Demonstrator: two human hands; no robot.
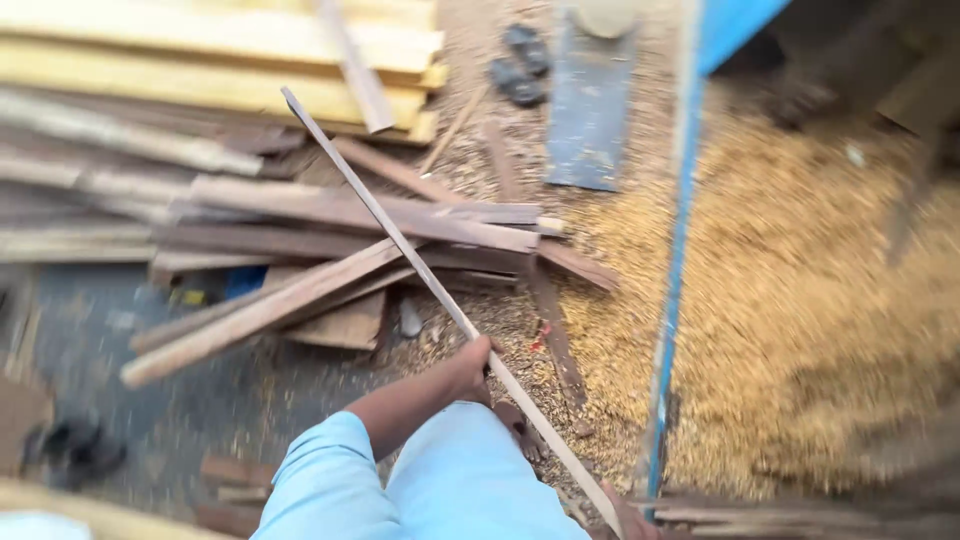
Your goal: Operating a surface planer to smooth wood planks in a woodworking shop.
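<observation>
Closest to us, our right hand (pixel 630 520) sits at the near end of a long thin wooden strip (pixel 420 270), barely in view, so we cannot tell its grip. Our left hand (pixel 472 362) is closed around the strip's middle. Its long axis runs diagonally, far tip up-left over the stacked planks (pixel 300 215). Swung carelessly, we judge that tip could snag those planks, or the slender strip could snap.

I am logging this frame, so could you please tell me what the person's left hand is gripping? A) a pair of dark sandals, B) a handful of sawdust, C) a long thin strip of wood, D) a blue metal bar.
C: the left hand is closed around the long thin strip of wood, which slants up over the pile of planks.
</observation>
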